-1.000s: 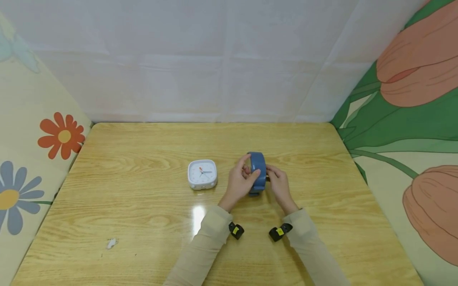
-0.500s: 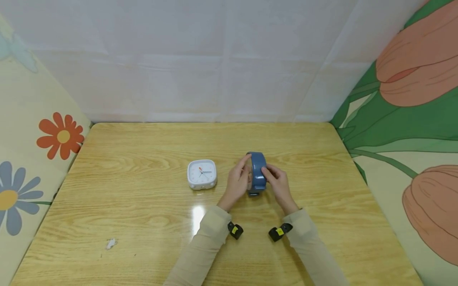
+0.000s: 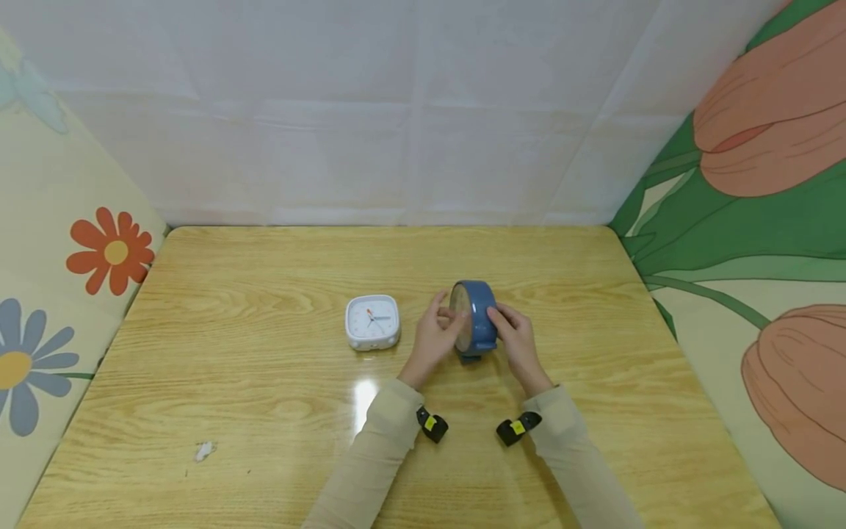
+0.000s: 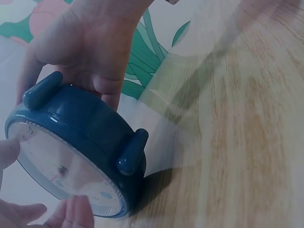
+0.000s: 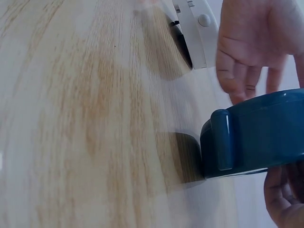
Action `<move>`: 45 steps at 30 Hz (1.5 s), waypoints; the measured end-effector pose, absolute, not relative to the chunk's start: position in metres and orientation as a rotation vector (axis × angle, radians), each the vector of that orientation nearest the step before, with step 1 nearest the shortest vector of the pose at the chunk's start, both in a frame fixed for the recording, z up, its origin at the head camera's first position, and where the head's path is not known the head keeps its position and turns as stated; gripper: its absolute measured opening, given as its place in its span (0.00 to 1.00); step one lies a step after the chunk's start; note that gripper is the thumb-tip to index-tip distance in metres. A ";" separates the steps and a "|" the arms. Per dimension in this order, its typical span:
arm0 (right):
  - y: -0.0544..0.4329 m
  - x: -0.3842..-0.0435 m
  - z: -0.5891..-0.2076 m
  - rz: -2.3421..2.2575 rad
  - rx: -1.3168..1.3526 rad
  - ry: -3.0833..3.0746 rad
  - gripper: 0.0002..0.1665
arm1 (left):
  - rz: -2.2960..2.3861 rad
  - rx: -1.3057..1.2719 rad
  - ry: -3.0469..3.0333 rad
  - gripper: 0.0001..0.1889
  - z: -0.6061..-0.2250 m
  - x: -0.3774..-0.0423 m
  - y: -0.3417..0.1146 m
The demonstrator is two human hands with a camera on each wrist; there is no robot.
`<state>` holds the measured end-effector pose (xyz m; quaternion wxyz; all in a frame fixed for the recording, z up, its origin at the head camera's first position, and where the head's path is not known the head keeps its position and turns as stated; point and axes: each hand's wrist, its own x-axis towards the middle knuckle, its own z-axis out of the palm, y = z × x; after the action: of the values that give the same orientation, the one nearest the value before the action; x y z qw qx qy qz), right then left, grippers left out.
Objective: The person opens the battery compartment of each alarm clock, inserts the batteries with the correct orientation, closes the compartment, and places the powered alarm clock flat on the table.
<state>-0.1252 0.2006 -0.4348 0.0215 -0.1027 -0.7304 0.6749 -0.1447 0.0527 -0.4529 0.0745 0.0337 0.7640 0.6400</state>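
Note:
A round blue table clock (image 3: 483, 316) with small feet stands tilted on the table, its pale face (image 4: 66, 166) turned toward the left. My right hand (image 3: 518, 339) grips the clock from behind, thumb on the rim. In the left wrist view the right hand (image 4: 88, 45) reaches round its back. My left hand (image 3: 432, 339) is beside the face, fingers loosely bent and not wrapped round the clock; whether the fingertips touch the face I cannot tell. Left of that hand sits a white square alarm clock (image 3: 373, 322), dial facing up.
The wood-grain table (image 3: 264, 397) runs back to a white cloth wall (image 3: 344, 147). Floral panels (image 3: 747, 257) flank both sides. A pale chipped spot (image 3: 205, 450) marks the table at the front left.
My left thumb has come off the blue clock's rim and the left hand has shifted left. My right thumb has moved onto the rim. The clock has turned, showing more of its face.

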 end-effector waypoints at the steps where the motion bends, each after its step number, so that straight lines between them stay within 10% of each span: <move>1: 0.201 -0.125 -0.435 2.097 -0.319 -2.256 0.21 | 1.897 0.080 2.290 0.32 -0.453 -0.145 0.052; 29: 0.203 -0.125 -0.436 2.220 -0.294 -2.136 0.18 | 1.780 -0.114 2.094 0.47 -0.460 -0.147 0.051; 45: 0.207 -0.125 -0.442 2.385 -0.374 -1.999 0.17 | 1.902 -0.125 2.090 0.28 -0.461 -0.145 0.053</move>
<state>-0.1246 0.2068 -0.4416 0.0034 -0.1194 -0.6377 0.7609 -0.1446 0.0528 -0.4615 0.1559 -0.0436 0.7297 0.6643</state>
